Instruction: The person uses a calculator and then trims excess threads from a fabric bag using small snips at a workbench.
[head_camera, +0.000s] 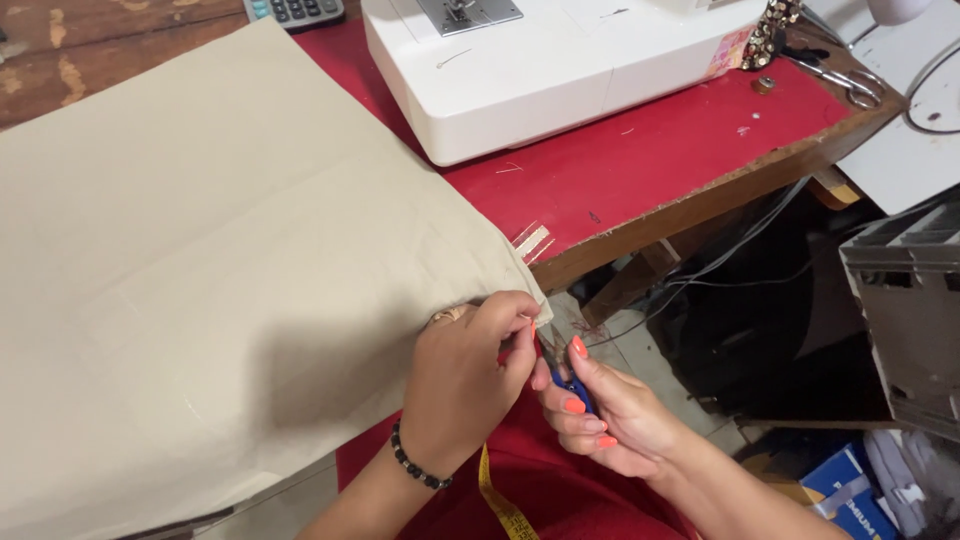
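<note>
Left hand (470, 365) fingers (512, 308) pinched together on the corner of the beige fabric (220, 260), right at the bench (690, 190) edge. Right hand (605, 410) fingers (572, 405) wrapped tight around a small blue thread snipper (575, 385), its tip just beside the pinched corner, touching or nearly so; hard to tell which. Orange-painted nails on the right hand, a black bead bracelet (415, 465) on the left wrist. Yellow tape measure (500, 505) hanging below, over red clothing. Beige fabric spread wide across the left of the bench, covering most of it, corner drooping off the front edge. Red bench cover (650, 150) showing beyond the fabric. White sewing machine (540, 70) standing at the back, near the fabric's far edge. Scissors (845, 80) lying at the bench's far right corner, well apart from the hands. Calculator (295, 10) partly in view at the top. Grey crate (910, 310) off to the right, blue box (845, 495) on the floor below it.
</note>
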